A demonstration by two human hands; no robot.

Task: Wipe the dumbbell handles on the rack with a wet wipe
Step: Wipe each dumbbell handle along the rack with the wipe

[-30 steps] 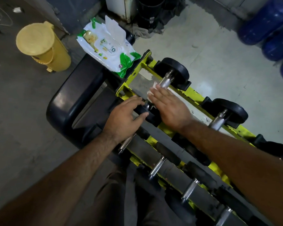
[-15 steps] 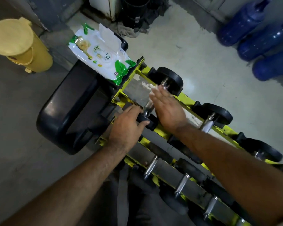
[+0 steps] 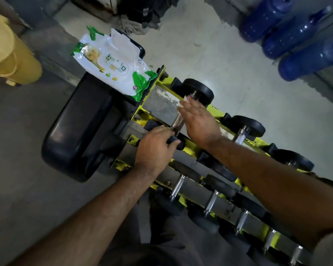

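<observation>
Right hand (image 3: 199, 122): flat, fingers extended, pressing wet wipe (image 3: 183, 101) onto dumbbell handle (image 3: 178, 121), far end.
Left hand (image 3: 155, 149): closed on near black weight head (image 3: 174, 141), steadying.
Advice: wrap wipe round knurling, stroke full length.
Beyond hands: wipe pack (image 3: 113, 64), yellow rack (image 3: 217, 112).
Right: unwiped handles (image 3: 241, 134), no obstruction.

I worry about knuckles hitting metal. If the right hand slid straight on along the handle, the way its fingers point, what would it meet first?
Probably the black weight head beyond the right hand and its wipe.
</observation>
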